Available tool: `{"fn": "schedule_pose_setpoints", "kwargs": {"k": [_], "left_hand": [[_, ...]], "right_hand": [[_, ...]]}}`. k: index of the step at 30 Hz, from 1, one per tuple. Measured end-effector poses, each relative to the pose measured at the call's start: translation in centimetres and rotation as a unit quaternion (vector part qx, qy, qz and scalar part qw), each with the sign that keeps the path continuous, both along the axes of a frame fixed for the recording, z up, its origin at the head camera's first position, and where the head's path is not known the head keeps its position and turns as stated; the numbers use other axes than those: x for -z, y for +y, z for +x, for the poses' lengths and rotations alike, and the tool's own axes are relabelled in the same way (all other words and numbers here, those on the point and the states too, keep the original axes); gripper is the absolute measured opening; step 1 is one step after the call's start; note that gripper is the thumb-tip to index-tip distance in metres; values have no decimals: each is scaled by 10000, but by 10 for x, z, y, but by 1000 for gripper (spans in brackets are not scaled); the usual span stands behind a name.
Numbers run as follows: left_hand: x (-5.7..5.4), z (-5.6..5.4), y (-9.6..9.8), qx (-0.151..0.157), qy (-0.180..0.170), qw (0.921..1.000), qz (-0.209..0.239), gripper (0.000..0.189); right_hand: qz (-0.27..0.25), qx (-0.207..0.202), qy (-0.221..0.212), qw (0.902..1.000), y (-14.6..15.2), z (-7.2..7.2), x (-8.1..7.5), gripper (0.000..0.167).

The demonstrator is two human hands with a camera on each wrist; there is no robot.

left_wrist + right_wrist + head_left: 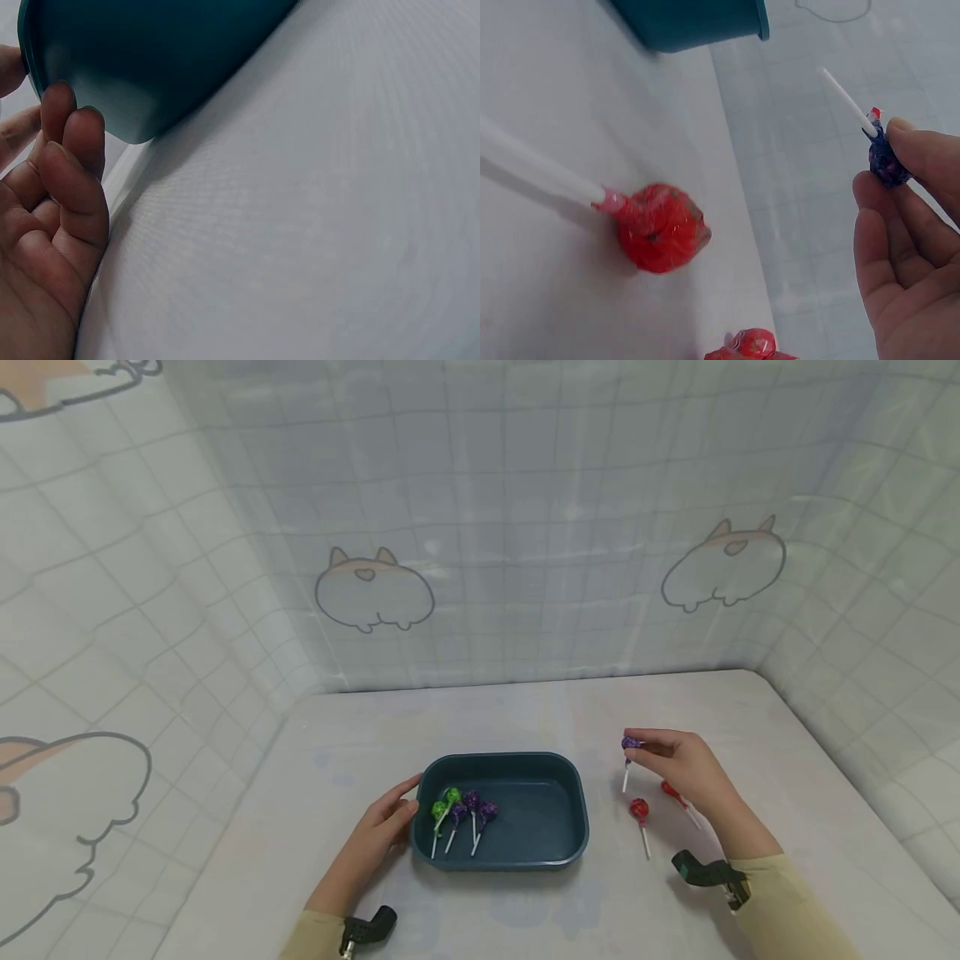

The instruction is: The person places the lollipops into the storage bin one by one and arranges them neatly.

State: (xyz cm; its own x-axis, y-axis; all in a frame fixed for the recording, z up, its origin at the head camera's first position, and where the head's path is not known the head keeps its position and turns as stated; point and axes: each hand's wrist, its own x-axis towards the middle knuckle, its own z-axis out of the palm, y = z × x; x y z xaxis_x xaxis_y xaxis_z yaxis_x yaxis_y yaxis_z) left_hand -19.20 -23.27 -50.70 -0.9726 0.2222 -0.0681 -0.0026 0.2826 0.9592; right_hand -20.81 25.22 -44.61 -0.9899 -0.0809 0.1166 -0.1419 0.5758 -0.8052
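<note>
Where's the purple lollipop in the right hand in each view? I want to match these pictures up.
Head: the purple lollipop is right of centre, below mid-height, pinched in the right hand.
Left wrist: not in it.
Right wrist: right of centre, a little above mid-height.
Shared landmark: the tray, low centre in head, upper left in left wrist, top edge in right wrist.

There are four purple lollipops, two green lollipops, two red lollipops and one blue-green tray.
</note>
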Motion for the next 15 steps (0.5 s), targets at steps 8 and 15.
{"fn": "schedule_pose_setpoints", "kwargs": {"k": [8,15], "left_hand": [[-4,3,4,-38,54,10000,-2,46],[-6,3,3,-22,73,10000,-47,46]], "right_hand": [[-139,-119,106,9998,-12,0,-5,49],[-194,-447,151,9987,-29,-3,-8,45]]}}
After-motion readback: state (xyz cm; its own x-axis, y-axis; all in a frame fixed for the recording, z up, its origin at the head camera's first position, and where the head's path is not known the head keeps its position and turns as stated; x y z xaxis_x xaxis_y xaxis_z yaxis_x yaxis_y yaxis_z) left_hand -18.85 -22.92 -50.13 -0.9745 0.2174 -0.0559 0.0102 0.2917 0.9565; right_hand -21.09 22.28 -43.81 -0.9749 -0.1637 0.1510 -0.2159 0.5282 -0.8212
